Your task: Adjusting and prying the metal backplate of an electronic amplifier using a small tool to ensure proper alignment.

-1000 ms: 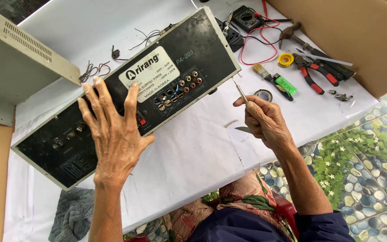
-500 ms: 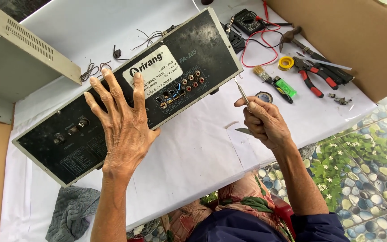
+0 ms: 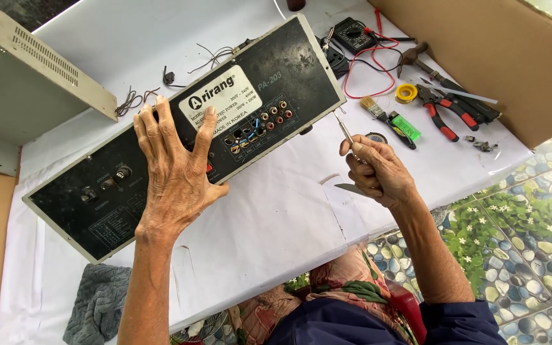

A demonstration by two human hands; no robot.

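Left hand: lies flat with fingers spread wide on the black rear panel of the amplifier, palm pressed near the panel's lower edge, gripping nothing.
Right hand: fingers closed around a thin metal screwdriver, whose shaft points up towards the amplifier's right-hand corner; a flat metal blade juts out from under the same hand.
Amplifier: stands tilted on its side across the white-covered worktop, rear panel facing up, with a white label, a row of coloured sockets and two knobs at its left end.
Cover: a grey vented metal housing lies at the upper left, apart from the amplifier.
Tools: to the right lie a multimeter with red leads, a small brush, a green lighter, a roll of yellow tape, red-handled pliers and a hammer.
Box: a cardboard box borders the tools at the upper right.
Cloth: a grey rag lies at the worktop's lower left edge.
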